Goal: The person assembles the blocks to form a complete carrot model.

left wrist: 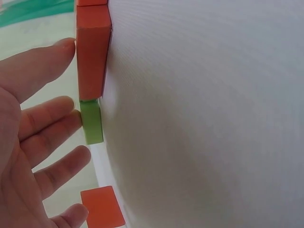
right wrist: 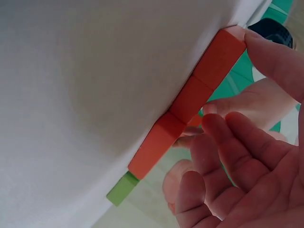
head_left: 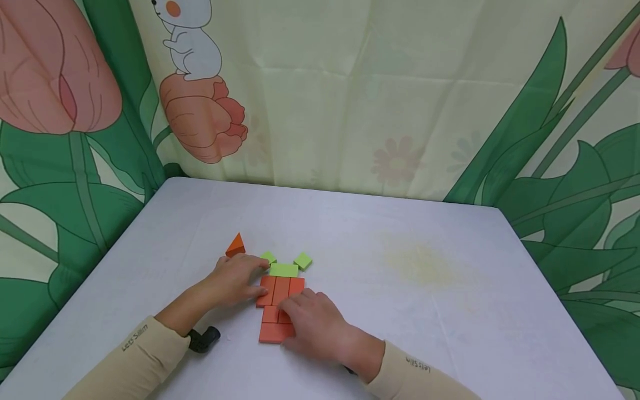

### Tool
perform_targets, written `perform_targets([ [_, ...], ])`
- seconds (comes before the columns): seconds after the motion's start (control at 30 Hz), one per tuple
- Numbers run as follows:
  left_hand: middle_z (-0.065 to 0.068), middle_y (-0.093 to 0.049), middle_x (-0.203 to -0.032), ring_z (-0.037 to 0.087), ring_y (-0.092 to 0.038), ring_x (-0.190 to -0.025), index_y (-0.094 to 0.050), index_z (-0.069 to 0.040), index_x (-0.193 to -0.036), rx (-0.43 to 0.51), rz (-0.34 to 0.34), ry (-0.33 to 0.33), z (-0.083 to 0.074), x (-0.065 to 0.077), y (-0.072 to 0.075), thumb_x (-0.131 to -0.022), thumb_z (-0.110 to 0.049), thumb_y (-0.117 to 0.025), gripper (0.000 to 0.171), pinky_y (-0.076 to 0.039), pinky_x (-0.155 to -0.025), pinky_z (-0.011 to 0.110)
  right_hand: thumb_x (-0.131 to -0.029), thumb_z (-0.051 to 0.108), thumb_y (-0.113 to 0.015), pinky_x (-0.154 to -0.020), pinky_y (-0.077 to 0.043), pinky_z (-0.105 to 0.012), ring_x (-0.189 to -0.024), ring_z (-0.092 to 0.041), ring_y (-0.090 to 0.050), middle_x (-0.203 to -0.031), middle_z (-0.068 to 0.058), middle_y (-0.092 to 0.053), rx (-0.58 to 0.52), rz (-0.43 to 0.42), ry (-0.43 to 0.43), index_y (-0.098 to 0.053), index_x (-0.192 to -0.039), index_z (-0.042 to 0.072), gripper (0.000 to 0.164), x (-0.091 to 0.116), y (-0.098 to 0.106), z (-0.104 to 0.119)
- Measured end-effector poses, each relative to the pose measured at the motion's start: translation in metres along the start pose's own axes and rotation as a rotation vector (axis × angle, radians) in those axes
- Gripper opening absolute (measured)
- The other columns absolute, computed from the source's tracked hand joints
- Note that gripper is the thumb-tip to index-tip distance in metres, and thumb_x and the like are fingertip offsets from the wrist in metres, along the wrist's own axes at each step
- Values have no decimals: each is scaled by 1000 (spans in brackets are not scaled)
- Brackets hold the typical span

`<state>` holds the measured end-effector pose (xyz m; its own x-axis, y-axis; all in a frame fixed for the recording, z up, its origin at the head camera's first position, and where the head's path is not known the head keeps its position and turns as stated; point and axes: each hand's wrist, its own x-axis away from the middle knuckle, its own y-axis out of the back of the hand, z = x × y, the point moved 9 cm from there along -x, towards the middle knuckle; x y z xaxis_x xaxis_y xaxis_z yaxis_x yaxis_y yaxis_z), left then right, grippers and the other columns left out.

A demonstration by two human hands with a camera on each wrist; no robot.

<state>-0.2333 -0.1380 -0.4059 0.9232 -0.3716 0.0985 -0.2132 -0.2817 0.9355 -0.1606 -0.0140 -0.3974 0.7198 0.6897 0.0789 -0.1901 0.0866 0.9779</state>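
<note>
Red blocks lie flat in a joined figure on the table: upright pieces point(head_left: 281, 289) in the upper row, smaller ones point(head_left: 270, 314) below, and a wide one point(head_left: 275, 333) at the bottom. A green rectangle point(head_left: 284, 270) sits against their top, with small green squares point(head_left: 303, 261) off its two upper corners. My left hand point(head_left: 237, 280) is at the figure's left side, thumb by the upper red row and fingers spread near the left green square. My right hand point(head_left: 320, 328) covers the lower right; its thumb point(right wrist: 266, 57) touches the bottom block's edge.
An orange triangular block point(head_left: 236, 244) stands just beyond the left hand. The white table point(head_left: 390, 322) has a yellowish stain point(head_left: 425, 266) to the right. A printed curtain point(head_left: 325, 111) hangs behind the far edge. A black device point(head_left: 204, 339) is worn at the left wrist.
</note>
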Motion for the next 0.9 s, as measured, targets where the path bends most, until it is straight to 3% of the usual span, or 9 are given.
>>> perform_targets([
  [0.27, 7, -63, -130, 33, -51, -125, -65, -11, -129, 3, 5, 0, 0, 0, 1, -83, -31, -83, 53, -38, -92, 56, -82, 47, -80, -86, -42, -31, -109, -14, -50, -119, 8, -61, -16, 14, -3, -61, -129, 18, 58, -1, -1, -6],
  [0.77, 8, -62, -131, 34, -51, -125, -64, -10, -129, 10, 3, -22, 1, 0, 1, -84, -32, -82, 53, -37, -92, 57, -83, 47, -78, -92, -41, -37, -113, -16, -50, -120, 7, -60, -81, 23, -33, -60, -128, 16, 57, -4, 1, -15],
  [0.9, 7, -63, -131, 34, -51, -124, -64, -10, -129, 9, 7, -18, 1, 0, 0, -84, -31, -82, 53, -37, -92, 57, -84, 50, -76, -97, -41, -41, -120, -19, -49, -131, 3, -58, -106, 40, -60, -57, -135, 14, 65, -10, 1, -25],
])
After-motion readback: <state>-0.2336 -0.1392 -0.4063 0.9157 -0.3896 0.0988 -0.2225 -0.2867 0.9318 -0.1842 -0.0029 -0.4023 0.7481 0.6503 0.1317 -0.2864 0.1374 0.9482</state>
